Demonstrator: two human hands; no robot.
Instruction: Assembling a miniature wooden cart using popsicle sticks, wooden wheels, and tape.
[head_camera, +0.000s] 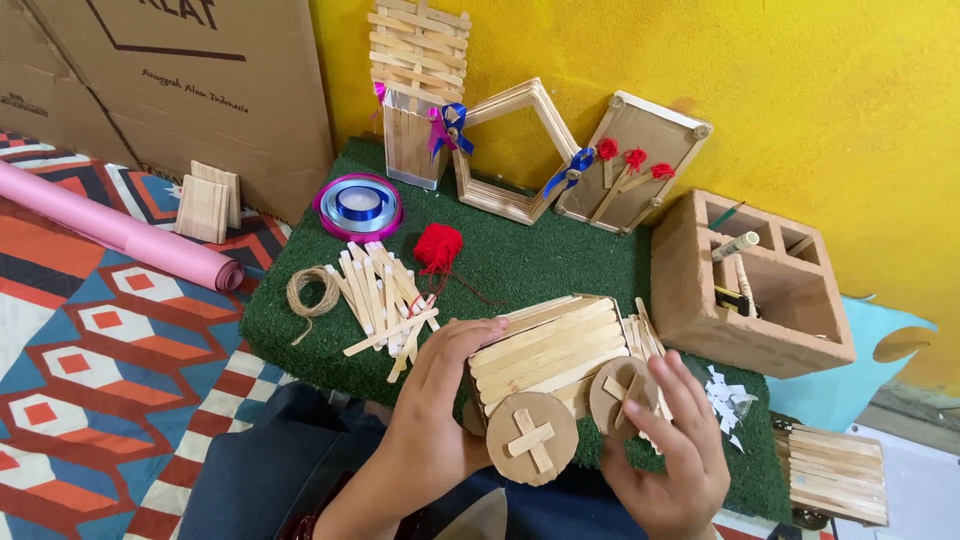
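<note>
Green turf mat (560, 250) against a yellow wall is shown, and at lower centre of the frame a stick cart (545, 360) is grasped by the left hand (440, 420) and right hand (670, 450), with loose sticks (385, 295) lying just left.

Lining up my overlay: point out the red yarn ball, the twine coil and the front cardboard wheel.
red yarn ball (438, 246), head view, middle of the ball
twine coil (313, 290), head view, on the coil's looped strands
front cardboard wheel (531, 438), head view, stick cross at its centre

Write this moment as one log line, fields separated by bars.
left hand: holds stick cart | right hand: on cardboard wheel | loose sticks on green mat
</note>
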